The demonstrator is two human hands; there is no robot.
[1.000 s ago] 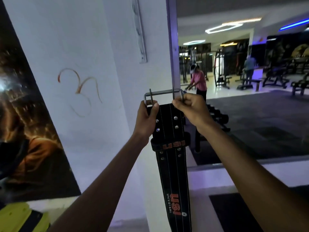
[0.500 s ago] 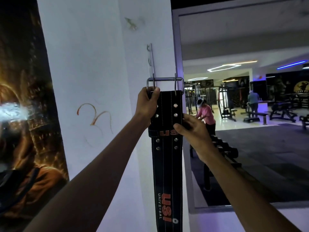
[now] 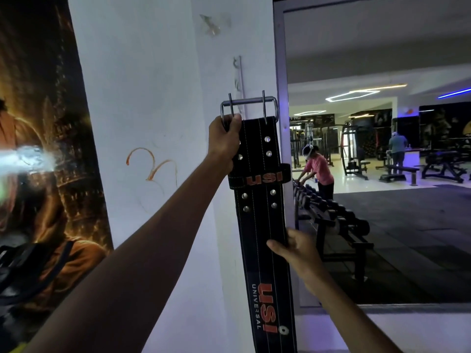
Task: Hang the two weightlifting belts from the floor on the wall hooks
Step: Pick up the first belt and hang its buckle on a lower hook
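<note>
A black weightlifting belt (image 3: 262,225) with orange USI lettering hangs straight down in front of the white pillar. Its steel two-prong buckle (image 3: 248,108) is at the top, just below a narrow metal hook rail (image 3: 238,75) fixed upright on the pillar face. My left hand (image 3: 225,140) grips the belt's upper left edge right under the buckle. Lower down, my right hand (image 3: 293,247) pinches the belt's right edge with the thumb across its front. The second belt is not in view.
The white pillar (image 3: 153,123) carries an orange scribble, with a dark poster (image 3: 38,149) to its left. To the right, a large wall mirror (image 3: 382,174) shows a dumbbell rack (image 3: 331,217), gym machines and two people.
The belt has been raised so the buckle sits close under the hook rail. My right hand has slid down from the buckle to the belt's right edge lower down.
</note>
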